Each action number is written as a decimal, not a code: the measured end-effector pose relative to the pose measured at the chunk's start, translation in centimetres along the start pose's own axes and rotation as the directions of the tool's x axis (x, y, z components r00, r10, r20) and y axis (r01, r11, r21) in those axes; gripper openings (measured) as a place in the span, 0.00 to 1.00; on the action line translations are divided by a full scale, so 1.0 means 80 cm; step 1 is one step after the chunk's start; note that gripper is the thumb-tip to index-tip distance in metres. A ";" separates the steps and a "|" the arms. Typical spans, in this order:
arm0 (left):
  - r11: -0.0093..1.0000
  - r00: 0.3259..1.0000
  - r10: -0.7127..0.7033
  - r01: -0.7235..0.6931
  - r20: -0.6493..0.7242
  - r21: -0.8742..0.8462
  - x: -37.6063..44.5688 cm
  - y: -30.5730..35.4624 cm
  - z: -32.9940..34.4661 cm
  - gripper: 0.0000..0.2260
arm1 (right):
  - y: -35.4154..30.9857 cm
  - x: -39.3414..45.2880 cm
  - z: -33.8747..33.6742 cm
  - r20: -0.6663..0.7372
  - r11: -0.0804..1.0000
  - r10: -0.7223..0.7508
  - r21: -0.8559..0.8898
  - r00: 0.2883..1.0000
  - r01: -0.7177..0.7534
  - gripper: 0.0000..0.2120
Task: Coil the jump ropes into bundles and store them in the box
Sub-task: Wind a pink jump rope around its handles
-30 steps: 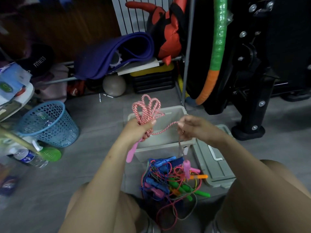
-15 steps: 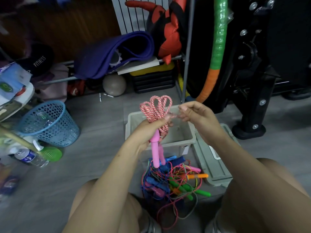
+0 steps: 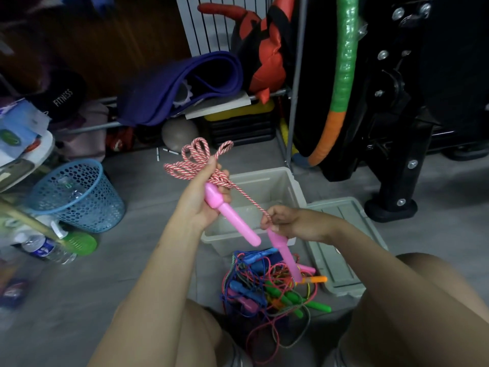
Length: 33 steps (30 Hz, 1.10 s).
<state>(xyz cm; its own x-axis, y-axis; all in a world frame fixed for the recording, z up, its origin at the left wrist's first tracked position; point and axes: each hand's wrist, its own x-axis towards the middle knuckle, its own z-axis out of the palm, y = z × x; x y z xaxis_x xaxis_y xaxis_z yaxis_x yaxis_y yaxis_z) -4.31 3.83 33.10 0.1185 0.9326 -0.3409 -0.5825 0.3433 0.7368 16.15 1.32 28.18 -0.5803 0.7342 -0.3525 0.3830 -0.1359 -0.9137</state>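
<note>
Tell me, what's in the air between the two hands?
In the head view, a tight stretch of the pink and white rope runs from the coil in the left hand down to the right hand.

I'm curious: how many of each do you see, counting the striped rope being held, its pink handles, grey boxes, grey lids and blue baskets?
Red-and-white rope: 1
Pink handles: 2
Grey box: 1
Grey lid: 1
Blue basket: 1
Total: 6
</note>
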 end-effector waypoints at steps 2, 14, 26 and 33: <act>1.000 0.999 -0.008 0.007 -0.050 -0.020 0.002 0.003 -0.008 0.11 | 0.001 0.000 -0.004 -0.054 1.000 -0.020 -0.002 0.998 0.020 0.11; 0.794 0.940 -0.280 0.341 -0.196 0.503 -0.001 -0.058 0.006 0.09 | -0.010 -0.003 -0.005 -0.362 0.923 -0.028 0.348 0.932 0.163 0.03; 0.864 0.979 -0.206 0.183 -0.002 0.469 0.001 -0.063 0.006 0.07 | -0.007 0.005 0.004 -0.451 0.857 0.023 0.468 0.892 0.215 0.05; 0.804 0.998 -0.036 0.056 -0.045 0.592 -0.006 -0.075 0.015 0.14 | -0.010 0.006 0.002 -0.516 0.809 0.045 0.522 0.856 0.272 0.04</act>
<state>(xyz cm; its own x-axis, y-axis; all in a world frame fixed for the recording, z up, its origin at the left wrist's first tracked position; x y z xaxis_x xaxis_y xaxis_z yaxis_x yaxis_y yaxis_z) 0.05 1.48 29.54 0.1028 0.9136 -0.3933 0.0148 0.3939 0.9190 15.44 1.68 28.74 -0.1087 0.9650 -0.2384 -0.2229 -0.2574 -0.9402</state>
